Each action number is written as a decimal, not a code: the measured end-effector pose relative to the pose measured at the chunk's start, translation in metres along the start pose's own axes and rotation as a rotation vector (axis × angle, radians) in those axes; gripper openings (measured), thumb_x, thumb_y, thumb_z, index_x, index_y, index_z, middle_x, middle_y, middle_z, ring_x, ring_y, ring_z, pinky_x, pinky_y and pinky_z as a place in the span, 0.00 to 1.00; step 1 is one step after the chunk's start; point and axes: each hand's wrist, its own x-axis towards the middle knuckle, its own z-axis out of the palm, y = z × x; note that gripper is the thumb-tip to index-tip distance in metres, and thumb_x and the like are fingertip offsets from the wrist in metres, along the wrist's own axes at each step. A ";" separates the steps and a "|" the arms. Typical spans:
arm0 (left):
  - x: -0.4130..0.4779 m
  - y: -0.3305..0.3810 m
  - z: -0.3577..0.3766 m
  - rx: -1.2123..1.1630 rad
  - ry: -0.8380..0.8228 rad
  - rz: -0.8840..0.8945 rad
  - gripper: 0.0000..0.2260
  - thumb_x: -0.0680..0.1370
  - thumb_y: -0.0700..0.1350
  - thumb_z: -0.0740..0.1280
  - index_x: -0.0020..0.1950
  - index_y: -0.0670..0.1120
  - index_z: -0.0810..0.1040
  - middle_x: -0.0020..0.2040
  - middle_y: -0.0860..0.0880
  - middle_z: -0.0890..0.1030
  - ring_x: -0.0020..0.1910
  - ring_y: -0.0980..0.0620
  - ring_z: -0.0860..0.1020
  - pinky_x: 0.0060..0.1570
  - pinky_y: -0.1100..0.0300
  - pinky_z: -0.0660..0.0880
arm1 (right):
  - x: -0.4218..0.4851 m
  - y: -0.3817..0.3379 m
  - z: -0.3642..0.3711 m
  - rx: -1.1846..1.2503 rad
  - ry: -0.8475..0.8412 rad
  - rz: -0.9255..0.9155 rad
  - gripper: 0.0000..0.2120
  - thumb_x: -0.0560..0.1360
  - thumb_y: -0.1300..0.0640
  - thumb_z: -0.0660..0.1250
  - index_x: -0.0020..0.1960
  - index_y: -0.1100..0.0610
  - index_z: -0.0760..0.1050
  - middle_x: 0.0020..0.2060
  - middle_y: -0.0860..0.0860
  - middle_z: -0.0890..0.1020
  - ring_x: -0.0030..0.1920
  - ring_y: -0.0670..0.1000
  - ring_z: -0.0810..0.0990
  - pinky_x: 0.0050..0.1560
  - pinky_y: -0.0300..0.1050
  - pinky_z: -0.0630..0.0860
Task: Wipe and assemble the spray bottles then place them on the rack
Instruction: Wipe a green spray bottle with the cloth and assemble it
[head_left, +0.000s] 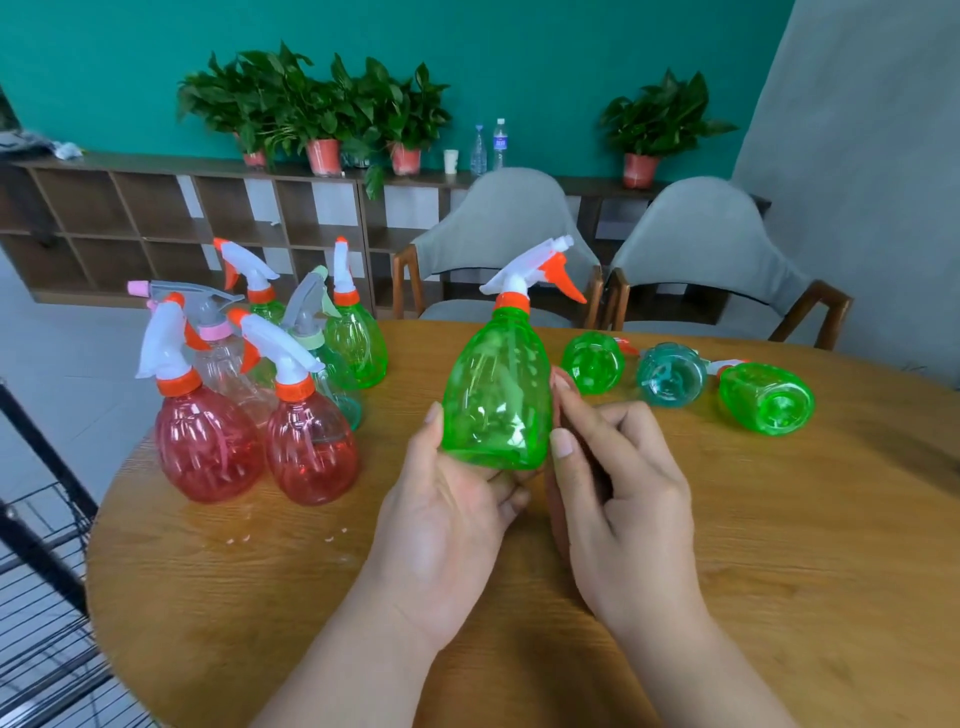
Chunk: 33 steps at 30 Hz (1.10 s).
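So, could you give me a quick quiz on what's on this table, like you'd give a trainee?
1. True or false: the green bottle gripped by the left hand already has its spray head fitted.
2. How many lying bottles rest on their sides on the table?
3. The two front standing bottles on the left are: A) red, B) blue, C) yellow.
Key: 1 true; 2 three; 3 A.
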 end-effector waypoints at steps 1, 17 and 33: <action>0.000 0.001 -0.001 0.007 0.001 0.002 0.30 0.88 0.63 0.49 0.80 0.48 0.74 0.75 0.40 0.78 0.82 0.33 0.64 0.83 0.33 0.52 | 0.000 0.000 0.000 -0.004 -0.008 -0.008 0.19 0.85 0.62 0.67 0.76 0.57 0.77 0.51 0.49 0.76 0.58 0.45 0.80 0.63 0.33 0.73; 0.004 -0.008 -0.008 0.031 0.069 -0.047 0.29 0.88 0.64 0.48 0.79 0.51 0.75 0.74 0.44 0.80 0.78 0.40 0.73 0.83 0.34 0.55 | 0.004 -0.001 0.003 -0.152 -0.101 -0.018 0.18 0.85 0.58 0.66 0.73 0.55 0.80 0.51 0.48 0.76 0.58 0.49 0.83 0.58 0.46 0.82; -0.001 -0.011 -0.008 0.419 0.130 0.192 0.23 0.82 0.64 0.63 0.77 0.60 0.75 0.70 0.51 0.83 0.66 0.45 0.82 0.65 0.42 0.77 | 0.028 0.001 -0.039 -0.277 0.210 0.022 0.11 0.78 0.59 0.78 0.60 0.50 0.87 0.50 0.44 0.84 0.50 0.44 0.82 0.51 0.44 0.81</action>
